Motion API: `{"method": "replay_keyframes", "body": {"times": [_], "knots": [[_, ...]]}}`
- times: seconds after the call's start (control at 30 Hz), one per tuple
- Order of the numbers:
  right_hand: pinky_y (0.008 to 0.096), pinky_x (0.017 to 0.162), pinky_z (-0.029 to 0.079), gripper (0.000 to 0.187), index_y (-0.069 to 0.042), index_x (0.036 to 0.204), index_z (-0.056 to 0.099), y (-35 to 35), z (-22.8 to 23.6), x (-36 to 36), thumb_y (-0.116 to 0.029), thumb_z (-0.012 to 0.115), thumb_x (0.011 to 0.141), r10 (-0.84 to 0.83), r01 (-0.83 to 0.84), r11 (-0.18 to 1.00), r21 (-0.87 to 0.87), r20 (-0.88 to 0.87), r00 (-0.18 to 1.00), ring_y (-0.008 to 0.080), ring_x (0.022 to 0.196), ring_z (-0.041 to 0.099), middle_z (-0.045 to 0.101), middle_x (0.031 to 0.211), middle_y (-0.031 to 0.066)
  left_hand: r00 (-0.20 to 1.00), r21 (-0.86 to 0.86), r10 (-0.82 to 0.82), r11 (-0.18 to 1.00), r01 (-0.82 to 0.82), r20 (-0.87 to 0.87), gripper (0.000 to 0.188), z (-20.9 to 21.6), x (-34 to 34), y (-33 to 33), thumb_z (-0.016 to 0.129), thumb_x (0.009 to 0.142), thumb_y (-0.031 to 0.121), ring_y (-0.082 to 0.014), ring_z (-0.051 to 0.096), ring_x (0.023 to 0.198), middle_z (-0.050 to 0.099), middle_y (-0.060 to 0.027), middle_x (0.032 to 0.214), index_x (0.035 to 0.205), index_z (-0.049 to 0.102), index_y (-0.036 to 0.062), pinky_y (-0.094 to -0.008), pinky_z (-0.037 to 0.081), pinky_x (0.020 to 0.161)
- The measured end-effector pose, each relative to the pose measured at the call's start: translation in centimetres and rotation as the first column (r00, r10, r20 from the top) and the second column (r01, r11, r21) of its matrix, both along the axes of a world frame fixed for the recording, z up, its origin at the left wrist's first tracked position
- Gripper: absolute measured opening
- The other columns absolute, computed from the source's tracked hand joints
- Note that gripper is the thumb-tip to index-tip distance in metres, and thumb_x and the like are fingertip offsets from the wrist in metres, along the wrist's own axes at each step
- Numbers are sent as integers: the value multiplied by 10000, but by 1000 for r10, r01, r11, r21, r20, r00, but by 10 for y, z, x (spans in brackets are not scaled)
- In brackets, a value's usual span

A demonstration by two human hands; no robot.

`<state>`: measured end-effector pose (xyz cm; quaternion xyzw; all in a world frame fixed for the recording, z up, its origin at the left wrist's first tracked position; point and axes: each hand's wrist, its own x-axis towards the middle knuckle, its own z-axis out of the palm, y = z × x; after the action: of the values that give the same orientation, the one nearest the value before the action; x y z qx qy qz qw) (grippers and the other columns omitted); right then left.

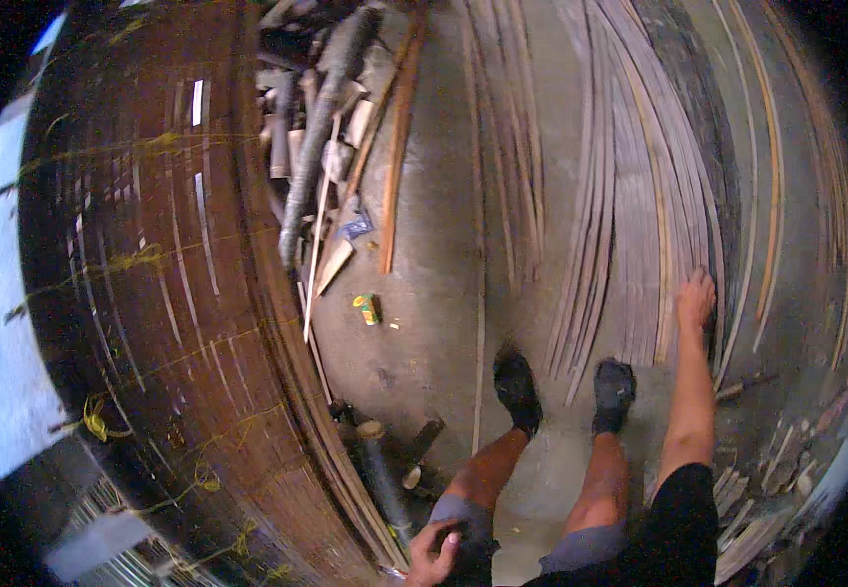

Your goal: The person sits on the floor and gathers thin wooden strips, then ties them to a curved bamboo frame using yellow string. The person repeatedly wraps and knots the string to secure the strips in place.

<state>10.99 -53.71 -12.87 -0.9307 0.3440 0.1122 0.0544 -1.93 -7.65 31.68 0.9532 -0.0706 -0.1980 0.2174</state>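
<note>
My right arm reaches forward and down to a wide bundle of long grey-brown wooden strips (637, 245) on the floor. At the bundle's right edge, near its close end, my right hand (698, 298) has its fingers curled over a wooden strip (716, 256). Part of the grip is hidden under the hand. Low in the picture, my left hand (434, 554) is beside my left thigh, thumb and fingers loosely bent and apart, with nothing visible in it. My dark shoes stand just short of the strips' near ends.
On the left rises a large stack of brown strips (179, 323) tied with yellow cord (140, 259). Logs and offcuts (321, 127) lie beyond it, near a green-yellow packet (366, 309). More thin strips (507, 147) run along the floor ahead. Wood scraps (786, 465) lie at right.
</note>
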Motion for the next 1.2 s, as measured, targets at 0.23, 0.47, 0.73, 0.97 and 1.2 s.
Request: {"method": "replay_keyframes", "body": {"times": [0.23, 0.47, 0.73, 0.97, 1.2], "knots": [[440, 1039, 379, 472, 58, 1302, 469, 47, 179, 5, -232, 535, 936, -243, 49, 810, 584, 258, 935, 407, 1238, 478, 498, 1309, 307, 744, -36, 441, 849, -527, -501, 375, 8, 20, 3, 581, 937, 323, -242, 634, 991, 669, -180, 1038, 1136, 621, 8, -343, 475, 881], [331, 507, 393, 197, -21, 922, 496, 186, 494, -5, -210, 505, 977, -384, -267, 643, 718, 604, 698, 156, 555, 458, 468, 650, 34, 948, -452, 219, 839, -304, -232, 432, 105, 161, -78, 487, 979, 357, -353, 588, 1121, 616, -233, 1171, 1200, 583, -1, -375, 453, 941], [376, 722, 450, 287, -20, 1079, 495, 366, 640, -47, -284, 403, 1012, -241, -591, 415, 691, 711, 661, 259, 807, 566, 578, 947, 137, 908, -760, 374, 529, -377, -189, 401, 335, 253, -86, 451, 1008, 314, -202, 648, 864, 661, -141, 1019, 1256, 502, 2, -327, 501, 773], [346, 863, 447, 453, -57, 1213, 492, 417, 745, 69, -421, 284, 1041, -202, -671, -309, 674, 643, 739, 177, 933, 560, 593, 1009, 78, 599, -474, 745, 657, -586, 292, 273, 457, 111, 88, 530, 964, 245, -183, 579, 661, 616, -158, 732, 920, 645, 1, -319, 467, 637], [386, 844, 504, 680, -138, 1332, 341, 505, 935, 235, -682, 270, 930, -224, -363, -781, 509, 314, 923, 236, 956, 628, 616, 1119, 161, 251, -133, 703, 442, -887, 666, 381, 488, -93, 255, 567, 930, 315, -382, 543, 512, 524, -201, 570, 660, 592, 47, -439, 380, 485]]}}
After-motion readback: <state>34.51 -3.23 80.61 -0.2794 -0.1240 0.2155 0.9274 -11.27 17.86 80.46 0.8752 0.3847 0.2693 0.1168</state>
